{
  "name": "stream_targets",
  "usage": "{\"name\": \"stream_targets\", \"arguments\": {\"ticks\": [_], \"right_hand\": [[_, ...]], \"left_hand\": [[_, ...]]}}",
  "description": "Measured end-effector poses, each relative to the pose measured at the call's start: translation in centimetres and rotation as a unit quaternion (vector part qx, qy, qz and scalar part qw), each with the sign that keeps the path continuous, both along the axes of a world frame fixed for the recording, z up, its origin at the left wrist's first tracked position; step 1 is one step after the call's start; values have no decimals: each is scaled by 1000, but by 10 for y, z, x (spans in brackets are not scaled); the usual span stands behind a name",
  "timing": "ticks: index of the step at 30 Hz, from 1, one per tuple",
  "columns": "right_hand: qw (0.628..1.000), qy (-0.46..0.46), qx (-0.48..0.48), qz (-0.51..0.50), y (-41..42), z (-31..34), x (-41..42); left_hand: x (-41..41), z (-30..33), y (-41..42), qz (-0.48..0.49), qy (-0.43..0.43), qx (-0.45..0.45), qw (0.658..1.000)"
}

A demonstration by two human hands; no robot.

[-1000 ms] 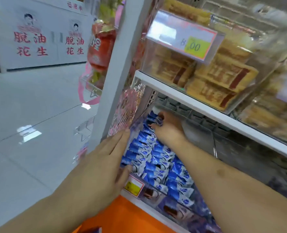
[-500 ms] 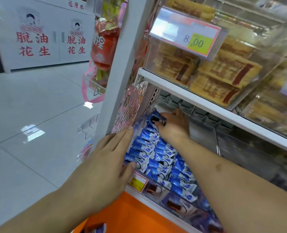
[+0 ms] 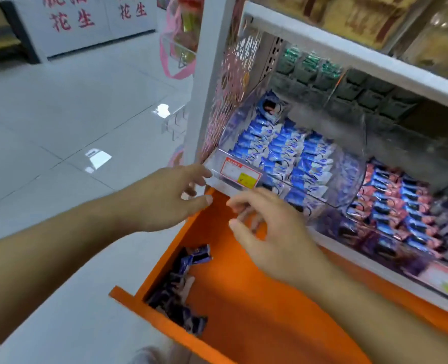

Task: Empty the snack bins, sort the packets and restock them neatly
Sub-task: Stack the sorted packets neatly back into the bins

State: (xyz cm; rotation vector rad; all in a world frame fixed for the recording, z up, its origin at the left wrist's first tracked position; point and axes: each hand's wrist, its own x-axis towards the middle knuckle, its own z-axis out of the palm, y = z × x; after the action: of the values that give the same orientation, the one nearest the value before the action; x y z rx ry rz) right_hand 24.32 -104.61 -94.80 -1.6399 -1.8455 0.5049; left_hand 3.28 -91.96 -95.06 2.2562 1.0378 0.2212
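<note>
Red characters 花生 mark the white wall panel [image 3: 86, 22] at upper left. Blue-and-white snack packets [image 3: 283, 151] fill the clear plastic bin [image 3: 354, 164] mid-frame; the left hand [image 3: 162, 198] and right hand [image 3: 272, 232] hover below it, fingers loose, holding nothing.

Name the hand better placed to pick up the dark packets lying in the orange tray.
Probably the right hand: it hangs open over the orange tray, nearer the dark packets. The left hand is up touching the clear bin front.

bin [image 3: 354, 179]: clear plastic | packets [image 3: 283, 151]: shiny foil | floor [image 3: 60, 122]: glossy tile
</note>
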Motion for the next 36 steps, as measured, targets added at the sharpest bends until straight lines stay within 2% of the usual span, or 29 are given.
{"name": "stream_targets", "arguments": {"ticks": [4, 7, 10, 13, 19, 26, 30, 33, 36], "right_hand": [[975, -19, -222, 15, -24, -93, -17], [947, -37, -318, -13, -4, -156, -20], [933, -2, -351, -75, 28, -216, -27], [925, -35, -361, -113, 62, -279, -36], [932, -2, -342, -123, 73, -318, -56], [924, 130, -308, -186, 44, -270, -19], [919, 180, -284, -206, 22, -194, 8], [904, 260, -275, -199, -1, -117, 15], [895, 314, -258, -184, -24, -50, 21]], "left_hand": [[-18, -53, -4, -84, 123, -52, 988], [-31, -85, 4, -90, 175, -79, 977], [-43, -110, 9, -76, 174, -121, 974], [-46, -121, 13, -61, 142, -166, 974], [-39, -122, 19, -37, 128, -208, 969], [-31, -108, 11, -17, 170, -182, 968], [-16, -82, 1, -24, 239, -57, 969], [11, -36, -14, -112, 201, -20, 973], [36, 4, -40, -175, 104, -28, 979]]}}
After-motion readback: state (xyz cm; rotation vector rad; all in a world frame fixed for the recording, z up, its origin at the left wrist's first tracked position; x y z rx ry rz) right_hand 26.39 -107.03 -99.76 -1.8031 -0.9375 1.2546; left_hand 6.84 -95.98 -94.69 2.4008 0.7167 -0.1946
